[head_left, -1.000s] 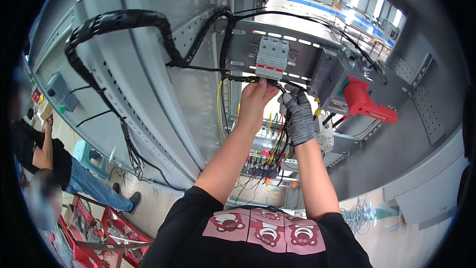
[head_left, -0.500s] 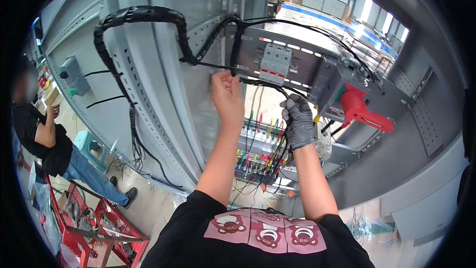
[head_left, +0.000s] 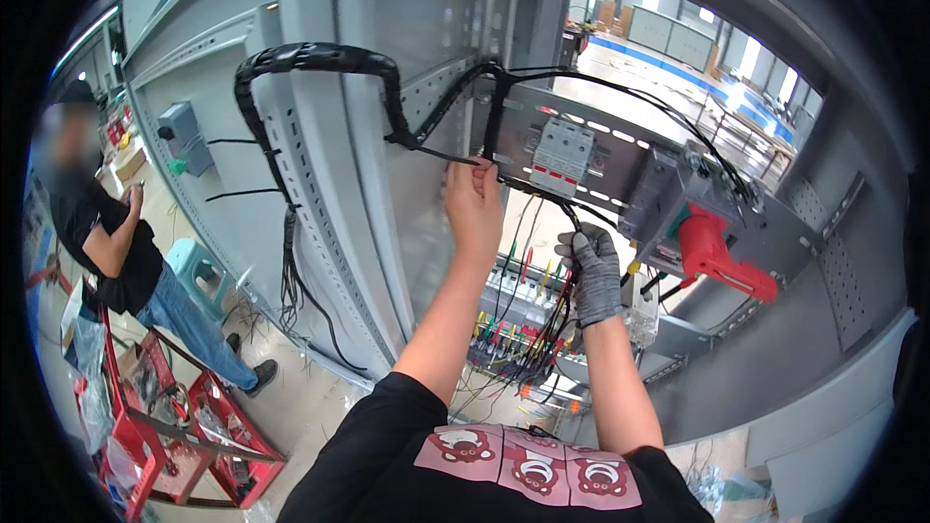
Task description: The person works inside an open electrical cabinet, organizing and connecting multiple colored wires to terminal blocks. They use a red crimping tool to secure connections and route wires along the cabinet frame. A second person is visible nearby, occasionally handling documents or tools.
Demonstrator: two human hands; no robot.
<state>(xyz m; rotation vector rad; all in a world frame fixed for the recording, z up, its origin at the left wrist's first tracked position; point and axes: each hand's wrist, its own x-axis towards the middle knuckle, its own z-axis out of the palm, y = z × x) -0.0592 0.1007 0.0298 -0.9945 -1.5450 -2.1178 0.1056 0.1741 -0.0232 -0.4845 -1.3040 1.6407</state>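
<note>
Moved left and up since a half second ago: left hand, bare, now pinching the loose tail of a black cable tie beside the left edge of the grey mounting plate. Tie wrapped round the black wire bundle, just where that bundle bends off the cabinet upright toward the plate's top left corner. Right hand, gloved grey, clenched round a bunch of thin black wires below the plate's lower edge, about where it was before. White breaker fixed on the plate near its left end, just right of the pinching fingers; red handle at the plate's right end, well apart from both hands. Coloured terminals lower in the cabinet, between the forearms. At far left, another person standing by a red cart.
</note>
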